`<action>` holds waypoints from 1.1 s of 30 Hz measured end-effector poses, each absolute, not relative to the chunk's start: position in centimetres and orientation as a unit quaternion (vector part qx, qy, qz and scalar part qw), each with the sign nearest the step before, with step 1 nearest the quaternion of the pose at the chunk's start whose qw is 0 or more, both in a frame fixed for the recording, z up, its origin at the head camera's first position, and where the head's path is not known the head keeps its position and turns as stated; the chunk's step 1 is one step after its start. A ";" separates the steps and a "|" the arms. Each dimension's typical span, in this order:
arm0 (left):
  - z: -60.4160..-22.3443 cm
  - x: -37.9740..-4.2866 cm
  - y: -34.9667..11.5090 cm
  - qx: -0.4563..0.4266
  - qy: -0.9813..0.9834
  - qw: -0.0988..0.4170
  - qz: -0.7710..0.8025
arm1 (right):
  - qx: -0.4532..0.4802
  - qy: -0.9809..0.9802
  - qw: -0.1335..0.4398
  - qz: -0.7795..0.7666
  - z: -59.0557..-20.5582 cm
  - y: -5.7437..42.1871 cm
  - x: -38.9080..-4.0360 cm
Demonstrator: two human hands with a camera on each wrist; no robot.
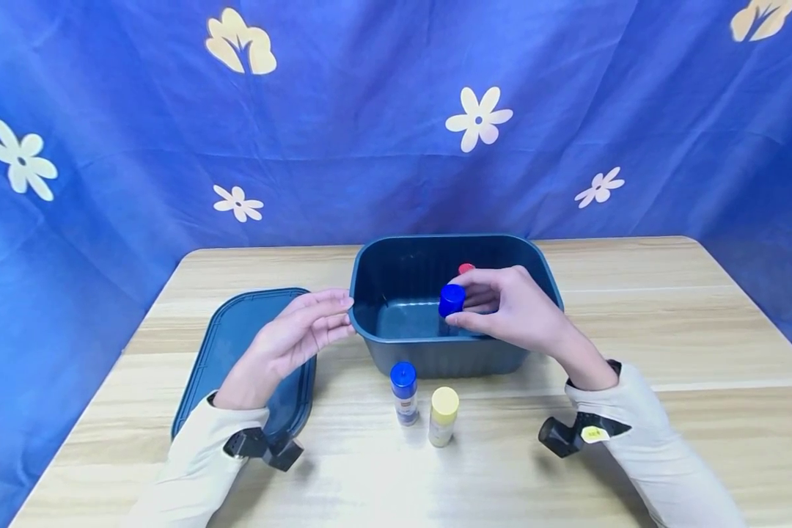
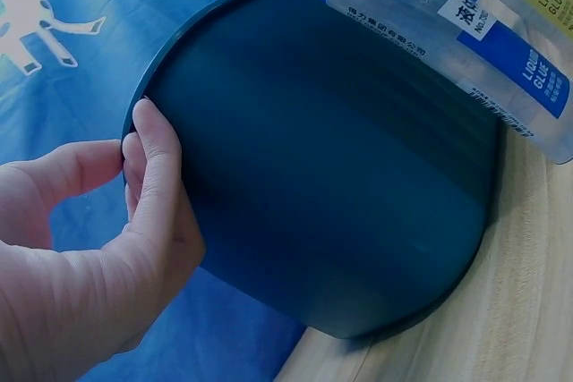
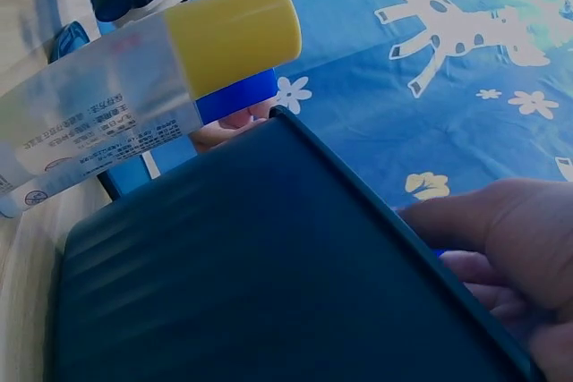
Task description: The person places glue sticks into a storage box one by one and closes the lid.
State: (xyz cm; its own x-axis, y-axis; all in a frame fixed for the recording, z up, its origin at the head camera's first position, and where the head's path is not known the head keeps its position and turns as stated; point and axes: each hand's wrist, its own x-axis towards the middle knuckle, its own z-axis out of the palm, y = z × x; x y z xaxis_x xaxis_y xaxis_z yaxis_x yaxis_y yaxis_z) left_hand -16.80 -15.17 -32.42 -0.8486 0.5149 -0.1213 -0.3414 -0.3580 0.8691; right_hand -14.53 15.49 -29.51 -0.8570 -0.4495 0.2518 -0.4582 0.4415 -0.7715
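A dark teal plastic bin [image 1: 462, 359] stands toward the back of the table. My left hand [image 1: 303, 330] pinches its left rim, with thumb and fingers on either side of the edge in the left wrist view. Inside the bin, my right hand [image 1: 518, 312] grips a blue-capped liquid glue bottle [image 1: 452, 299] near its cap; its lower part is hard to see. Behind that hand a red cap [image 1: 466, 268] shows in the bin. In front of the bin, a second blue-capped liquid glue bottle [image 1: 405, 396] and a yellow-capped one [image 1: 444, 416] stand upright.
A flat teal lid [image 1: 237, 337] lies on the wooden table [image 1: 666, 315] to the left, partly under my left forearm. A blue flowered cloth [image 1: 369, 147] hangs behind the table. Each wrist carries a small black camera.
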 end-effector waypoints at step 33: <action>-32.4 -16.9 -15.3 0.081 0.515 0.258 0.813 | 0.227 -0.900 -0.043 0.369 -29.4 15.2 -14.8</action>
State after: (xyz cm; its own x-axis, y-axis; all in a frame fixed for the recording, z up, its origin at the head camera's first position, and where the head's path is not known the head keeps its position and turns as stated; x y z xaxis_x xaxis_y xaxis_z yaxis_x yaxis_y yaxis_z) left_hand -16.90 -15.29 -32.43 -0.8534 0.5039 -0.1337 -0.3365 -0.3364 0.8796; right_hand -14.81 15.25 -29.42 -0.8930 -0.4407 0.0914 -0.3778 0.6236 -0.6844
